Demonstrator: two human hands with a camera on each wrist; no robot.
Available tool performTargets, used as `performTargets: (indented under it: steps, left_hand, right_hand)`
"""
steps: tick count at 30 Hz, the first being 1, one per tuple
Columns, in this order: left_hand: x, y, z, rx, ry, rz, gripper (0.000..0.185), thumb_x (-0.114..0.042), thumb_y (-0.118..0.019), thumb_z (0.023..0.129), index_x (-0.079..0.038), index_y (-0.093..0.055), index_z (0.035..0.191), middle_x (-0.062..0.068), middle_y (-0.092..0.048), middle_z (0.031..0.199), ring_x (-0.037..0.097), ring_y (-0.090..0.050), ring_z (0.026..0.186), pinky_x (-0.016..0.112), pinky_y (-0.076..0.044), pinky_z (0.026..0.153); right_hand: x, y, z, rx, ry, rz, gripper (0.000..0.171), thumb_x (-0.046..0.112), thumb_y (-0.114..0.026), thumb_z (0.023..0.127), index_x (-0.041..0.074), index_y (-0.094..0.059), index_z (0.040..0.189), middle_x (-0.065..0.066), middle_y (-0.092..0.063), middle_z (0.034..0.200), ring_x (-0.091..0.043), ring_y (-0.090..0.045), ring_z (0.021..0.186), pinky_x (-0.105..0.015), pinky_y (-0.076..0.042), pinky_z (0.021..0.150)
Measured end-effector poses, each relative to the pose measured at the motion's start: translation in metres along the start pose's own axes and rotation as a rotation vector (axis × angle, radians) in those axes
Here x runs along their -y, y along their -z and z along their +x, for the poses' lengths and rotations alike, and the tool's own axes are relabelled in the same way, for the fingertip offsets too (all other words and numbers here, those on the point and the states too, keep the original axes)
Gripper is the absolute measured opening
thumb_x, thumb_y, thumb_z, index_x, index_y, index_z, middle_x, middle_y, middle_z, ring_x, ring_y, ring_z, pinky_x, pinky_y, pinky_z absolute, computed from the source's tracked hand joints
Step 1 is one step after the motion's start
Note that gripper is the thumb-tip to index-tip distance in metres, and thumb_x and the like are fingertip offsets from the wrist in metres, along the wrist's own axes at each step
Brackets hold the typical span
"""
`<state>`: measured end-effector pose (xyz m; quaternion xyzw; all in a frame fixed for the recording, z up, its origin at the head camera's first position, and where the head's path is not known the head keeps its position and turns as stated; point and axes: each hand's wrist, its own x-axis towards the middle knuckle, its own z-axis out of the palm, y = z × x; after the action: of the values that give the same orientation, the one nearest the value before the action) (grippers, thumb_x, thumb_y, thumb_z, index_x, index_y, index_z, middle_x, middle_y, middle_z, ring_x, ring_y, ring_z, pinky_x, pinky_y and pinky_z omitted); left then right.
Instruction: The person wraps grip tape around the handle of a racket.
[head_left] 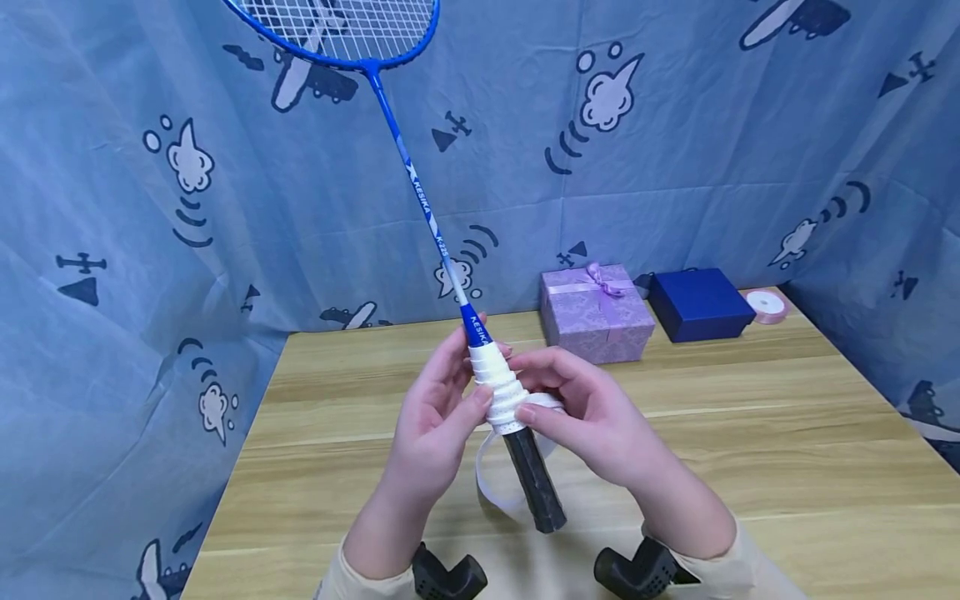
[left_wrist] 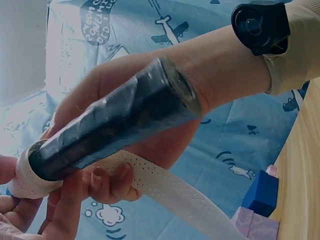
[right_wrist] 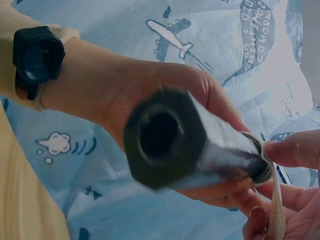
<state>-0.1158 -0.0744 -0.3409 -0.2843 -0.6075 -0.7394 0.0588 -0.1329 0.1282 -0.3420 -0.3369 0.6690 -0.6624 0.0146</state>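
Note:
A blue badminton racket (head_left: 420,192) points up and away from me, its black handle (head_left: 532,483) slanting down toward me. White perforated grip tape (head_left: 497,387) covers the upper part of the handle, and a loose length of it loops down beside the bare part. My left hand (head_left: 448,393) grips the wrapped section from the left. My right hand (head_left: 557,402) pinches the tape at the lower edge of the wrap. In the left wrist view the handle (left_wrist: 120,125) crosses the frame with the tape strip (left_wrist: 170,190) trailing under it. The right wrist view faces the handle's butt end (right_wrist: 160,140).
A wooden table (head_left: 750,433) lies under my hands. At its far edge stand a purple gift box (head_left: 596,312) with a bow, a dark blue box (head_left: 700,304) and a roll of pink ribbon (head_left: 767,305). A blue patterned cloth (head_left: 150,250) hangs behind and at both sides.

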Motion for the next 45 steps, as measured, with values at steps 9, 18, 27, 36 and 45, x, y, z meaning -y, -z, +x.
performTargets:
  steps: [9,18,27,36,45]
  left_hand:
    - [0.002,0.003,0.0,0.04,0.0,-0.02,0.06,0.006,-0.047,0.103,-0.002,-0.032,0.16,0.029,-0.051,0.143,0.027,-0.052,0.13,0.026,-0.052,0.105]
    - [0.003,0.004,0.0,0.039,-0.008,0.031,0.06,0.005,-0.049,0.102,-0.004,-0.035,0.159,0.025,-0.053,0.14,0.027,-0.052,0.129,0.026,-0.051,0.105]
    - [0.006,0.005,0.0,0.111,0.027,-0.22,0.061,0.008,-0.036,0.103,0.0,-0.022,0.162,0.026,-0.035,0.157,0.026,-0.047,0.141,0.033,-0.047,0.113]
    - [0.005,-0.003,0.001,-0.09,0.058,0.119,0.058,0.001,-0.067,0.096,-0.011,-0.05,0.15,0.013,-0.053,0.134,0.028,-0.053,0.119,0.026,-0.063,0.077]
    - [0.001,-0.005,0.002,-0.207,0.102,0.195,0.051,0.003,-0.071,0.093,-0.009,-0.058,0.14,0.013,-0.058,0.122,0.028,-0.057,0.103,0.027,-0.063,0.069]
  right_hand:
    - [0.002,0.004,-0.001,0.01,0.041,-0.071,0.035,-0.008,-0.064,0.095,-0.006,-0.059,0.13,-0.022,-0.069,0.119,-0.018,-0.07,0.1,-0.029,-0.062,0.08]
    - [-0.001,0.007,0.002,0.046,0.071,-0.084,0.037,-0.008,-0.065,0.095,-0.005,-0.059,0.131,-0.016,-0.069,0.112,-0.018,-0.07,0.099,-0.027,-0.061,0.082]
    - [-0.009,0.002,0.005,0.14,0.138,0.178,0.048,-0.015,-0.059,0.095,-0.007,-0.042,0.139,-0.005,-0.072,0.114,-0.014,-0.07,0.098,-0.029,-0.063,0.076]
    - [-0.009,-0.007,0.004,0.001,0.149,-0.053,0.056,-0.015,-0.067,0.09,-0.002,-0.046,0.14,-0.012,-0.067,0.1,-0.015,-0.058,0.081,-0.024,-0.054,0.059]
    - [-0.009,-0.011,0.003,-0.063,0.108,-0.229,0.056,-0.01,-0.072,0.089,0.005,-0.051,0.139,-0.012,-0.07,0.102,-0.016,-0.061,0.085,-0.025,-0.054,0.063]
